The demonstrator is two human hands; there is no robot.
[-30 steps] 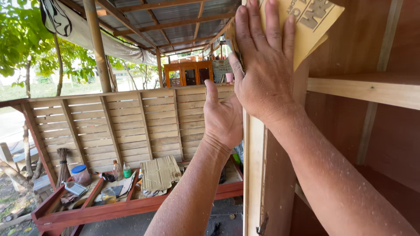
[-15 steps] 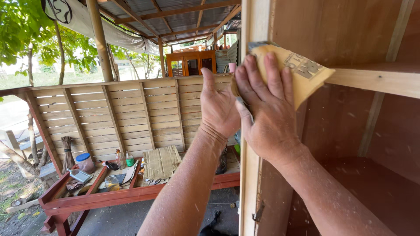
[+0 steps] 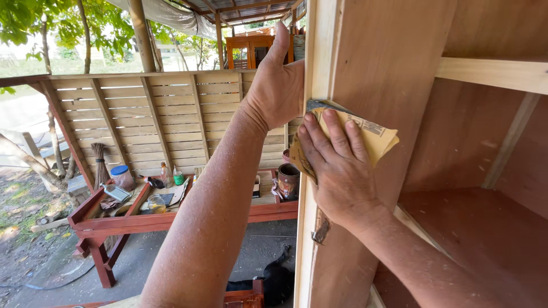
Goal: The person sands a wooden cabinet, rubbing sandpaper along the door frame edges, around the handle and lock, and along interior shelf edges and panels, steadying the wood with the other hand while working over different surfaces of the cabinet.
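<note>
My right hand [image 3: 339, 168] presses a folded sheet of sandpaper [image 3: 374, 137] flat against the pale front edge of a wooden cabinet [image 3: 319, 63]. The sandpaper wraps around that edge onto the brown side panel. My left hand [image 3: 277, 85] grips the same upright from the outside, a little higher, thumb pointing up. Both forearms are dusted with fine sawdust.
A pale shelf [image 3: 491, 74] crosses the cabinet's inside, with a brown floor panel [image 3: 485, 228] below. A metal hinge [image 3: 321, 231] hangs on the edge. Behind stand a slatted wooden bed frame [image 3: 142, 114], a red bench [image 3: 171, 219] with jars, cans and tools, and trees.
My right hand has slid the sandpaper down the cabinet's front edge, from above the shelf to below it. My left hand stays gripping the upright.
</note>
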